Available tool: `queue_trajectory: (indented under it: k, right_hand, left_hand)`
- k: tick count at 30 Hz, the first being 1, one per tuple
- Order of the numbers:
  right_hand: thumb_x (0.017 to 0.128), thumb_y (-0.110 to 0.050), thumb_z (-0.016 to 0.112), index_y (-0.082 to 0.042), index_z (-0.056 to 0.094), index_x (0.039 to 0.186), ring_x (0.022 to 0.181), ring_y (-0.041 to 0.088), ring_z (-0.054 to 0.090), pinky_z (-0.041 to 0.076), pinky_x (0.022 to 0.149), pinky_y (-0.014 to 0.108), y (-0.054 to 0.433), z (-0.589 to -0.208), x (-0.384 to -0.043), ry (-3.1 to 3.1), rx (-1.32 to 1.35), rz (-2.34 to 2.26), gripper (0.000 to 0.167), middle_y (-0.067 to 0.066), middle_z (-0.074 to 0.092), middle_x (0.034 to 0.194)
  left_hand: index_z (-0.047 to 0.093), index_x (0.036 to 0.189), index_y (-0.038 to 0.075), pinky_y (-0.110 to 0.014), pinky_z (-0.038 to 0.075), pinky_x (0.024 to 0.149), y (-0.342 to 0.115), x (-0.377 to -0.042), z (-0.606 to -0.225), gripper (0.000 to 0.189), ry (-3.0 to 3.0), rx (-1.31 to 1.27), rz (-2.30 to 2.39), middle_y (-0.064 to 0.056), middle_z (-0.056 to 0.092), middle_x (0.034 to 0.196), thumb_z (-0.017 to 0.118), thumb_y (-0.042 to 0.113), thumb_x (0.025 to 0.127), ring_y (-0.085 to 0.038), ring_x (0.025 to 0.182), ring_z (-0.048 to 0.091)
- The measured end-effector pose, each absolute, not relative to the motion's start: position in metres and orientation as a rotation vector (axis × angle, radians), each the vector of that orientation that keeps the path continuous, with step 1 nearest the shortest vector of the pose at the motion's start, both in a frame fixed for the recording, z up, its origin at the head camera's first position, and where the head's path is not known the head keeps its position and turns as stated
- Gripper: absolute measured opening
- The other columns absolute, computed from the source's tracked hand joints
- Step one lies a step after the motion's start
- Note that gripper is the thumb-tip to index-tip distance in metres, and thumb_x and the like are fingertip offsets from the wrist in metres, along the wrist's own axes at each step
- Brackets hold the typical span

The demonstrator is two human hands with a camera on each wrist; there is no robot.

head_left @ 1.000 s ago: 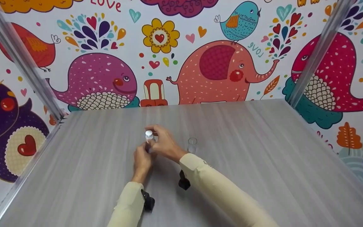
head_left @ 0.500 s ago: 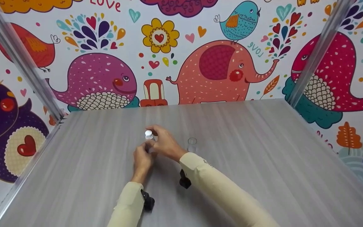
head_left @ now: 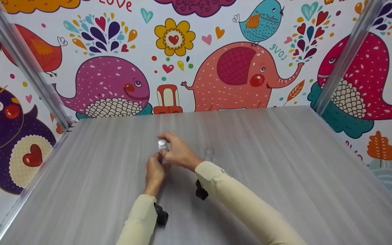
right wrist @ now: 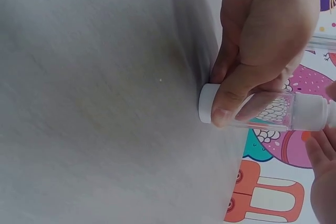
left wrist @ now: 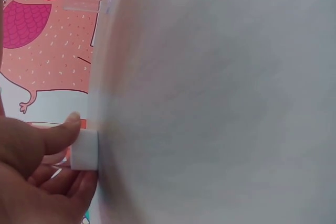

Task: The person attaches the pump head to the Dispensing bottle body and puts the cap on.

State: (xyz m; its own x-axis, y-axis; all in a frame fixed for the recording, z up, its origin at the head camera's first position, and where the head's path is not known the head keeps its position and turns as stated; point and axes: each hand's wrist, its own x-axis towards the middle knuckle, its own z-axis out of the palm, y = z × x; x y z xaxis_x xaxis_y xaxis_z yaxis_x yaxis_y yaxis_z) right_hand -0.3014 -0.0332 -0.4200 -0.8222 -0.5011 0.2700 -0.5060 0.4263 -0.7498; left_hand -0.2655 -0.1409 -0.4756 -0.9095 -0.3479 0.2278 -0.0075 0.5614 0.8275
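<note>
A clear cylindrical bottle [right wrist: 275,112] with a white base [left wrist: 84,149] and a white collar stands upright on the table. My left hand [head_left: 155,172] grips it low down, with the thumb along the clear wall just above the base. Over the bottle's top, my right hand [head_left: 181,152] holds the white cap [head_left: 162,143] between thumb and curled fingers. In the right wrist view only a few right-hand fingers [right wrist: 319,150] show at the edge, around the top. A small clear cup-like piece [head_left: 209,151] stands to the right of the hands, partly hidden by the right forearm.
The grey wood-grain table [head_left: 267,153] runs back to a wall with printed cartoon animals [head_left: 233,85]. Metal posts [head_left: 29,64] rise at both back corners. A black wrist camera [head_left: 162,215] hangs at each pale sleeve.
The head view has shifted slightly. The cap looks a little more tilted at the bottle's top; both hands keep their hold in nearly the same place.
</note>
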Motion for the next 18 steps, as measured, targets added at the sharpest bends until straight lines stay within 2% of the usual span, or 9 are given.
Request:
queue_trajectory:
  k: [9,18]
  right_hand:
    - [0.089,0.003,0.064,-0.005,0.056,0.134,0.116,0.025,0.063,0.051,0.102,0.034,-0.0329,-0.4235,-0.3022,-2.64,0.963,1.392,0.046,0.012,0.062,0.13]
    - [0.089,0.0,0.067,-0.001,0.055,0.134,0.114,0.023,0.064,0.052,0.1,0.031,-0.0332,-0.426,-0.3027,-2.621,0.969,1.343,0.046,0.013,0.063,0.128]
  left_hand:
    - [0.065,0.084,-0.002,-0.033,0.041,0.062,-0.1406,-0.265,-0.4761,0.007,-2.406,0.262,-1.31,-0.016,0.066,0.078,0.067,-0.004,0.077,-0.02,0.068,0.05]
    - [0.064,0.082,-0.004,-0.036,0.042,0.065,-0.1414,-0.2654,-0.4777,0.005,-2.408,0.257,-1.284,-0.018,0.066,0.079,0.065,-0.004,0.077,-0.022,0.069,0.049]
